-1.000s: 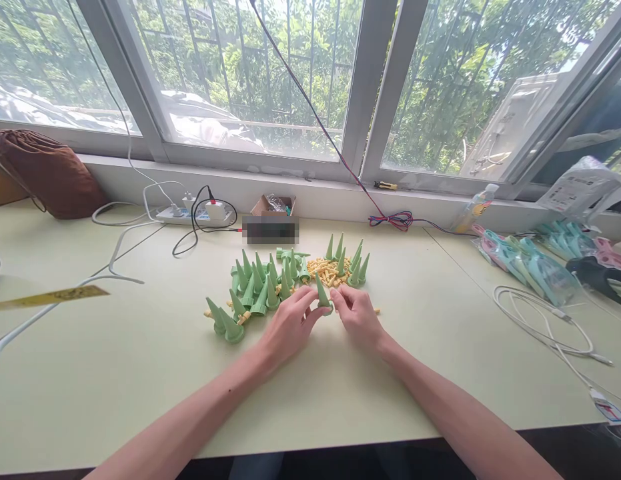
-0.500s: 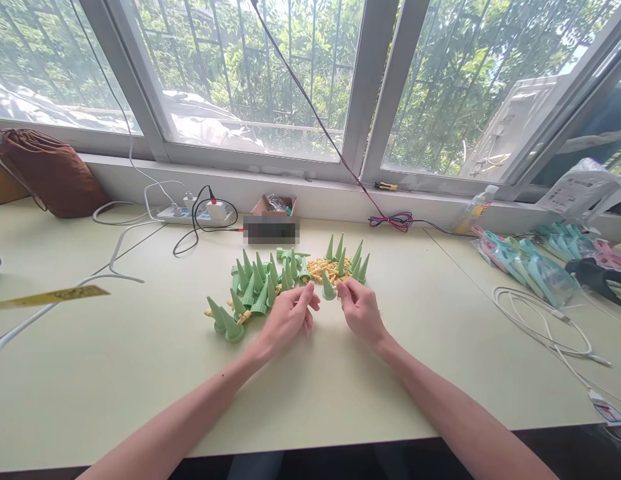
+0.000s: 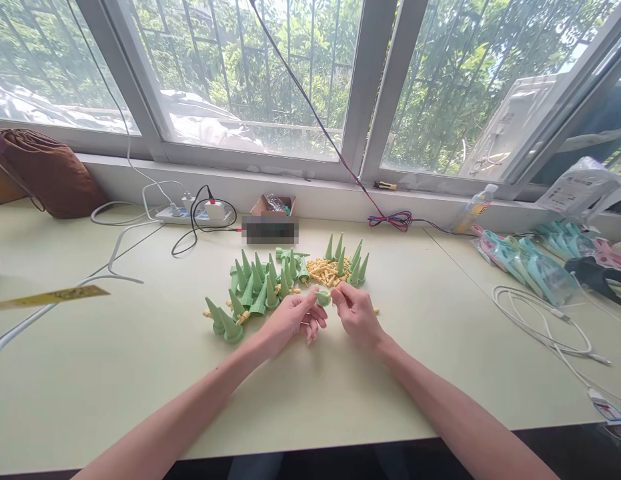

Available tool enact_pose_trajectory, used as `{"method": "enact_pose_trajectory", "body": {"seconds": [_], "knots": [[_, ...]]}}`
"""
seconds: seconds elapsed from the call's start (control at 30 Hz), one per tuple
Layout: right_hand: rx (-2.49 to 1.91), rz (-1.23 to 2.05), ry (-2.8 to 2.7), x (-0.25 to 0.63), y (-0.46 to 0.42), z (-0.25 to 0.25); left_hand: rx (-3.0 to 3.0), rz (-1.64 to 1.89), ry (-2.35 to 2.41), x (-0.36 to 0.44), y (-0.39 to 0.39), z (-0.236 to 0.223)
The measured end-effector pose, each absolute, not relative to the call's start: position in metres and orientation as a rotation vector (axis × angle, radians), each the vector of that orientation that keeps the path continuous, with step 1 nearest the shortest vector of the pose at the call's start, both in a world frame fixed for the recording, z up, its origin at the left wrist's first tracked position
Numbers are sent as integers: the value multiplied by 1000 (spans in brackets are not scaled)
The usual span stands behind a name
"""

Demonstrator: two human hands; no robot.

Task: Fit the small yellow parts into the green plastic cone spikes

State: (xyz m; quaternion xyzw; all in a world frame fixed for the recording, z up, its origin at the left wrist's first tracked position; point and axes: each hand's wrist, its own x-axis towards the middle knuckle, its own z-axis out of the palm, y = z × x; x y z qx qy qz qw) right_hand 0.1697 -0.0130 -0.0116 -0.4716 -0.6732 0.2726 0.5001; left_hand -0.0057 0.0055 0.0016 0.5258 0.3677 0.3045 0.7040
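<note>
Between my hands, a green cone-shaped nozzle lies tipped over, its wide end towards the right. The thumb and fingers of my left hand are closed on it, the other fingers curled below. My right hand is closed in a pinch on a small yellow plastic piece, which reaches to the nozzle; whether it is inside cannot be made out. Left of my hands, several green nozzles stand or lie in a group, some with yellow pieces at their bases. Behind my hands is a pile of yellow pieces.
Several green nozzles stand beside the pile's right side. Further back are a small cardboard box and a power strip. A white cable and bagged clips lie at right; a brown bag sits at far left.
The green nozzle has gone from upright to tipped over, slightly lower and left. My left hand has moved right and closed on it. My right hand has shifted slightly left.
</note>
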Motion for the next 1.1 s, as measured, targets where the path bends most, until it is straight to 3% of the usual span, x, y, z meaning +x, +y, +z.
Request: {"method": "enact_pose_trajectory", "body": {"seconds": [1.1], "knots": [[-1119, 665, -1618, 167, -17, -6, 1973, 1340, 888, -3, -1, -8]]}}
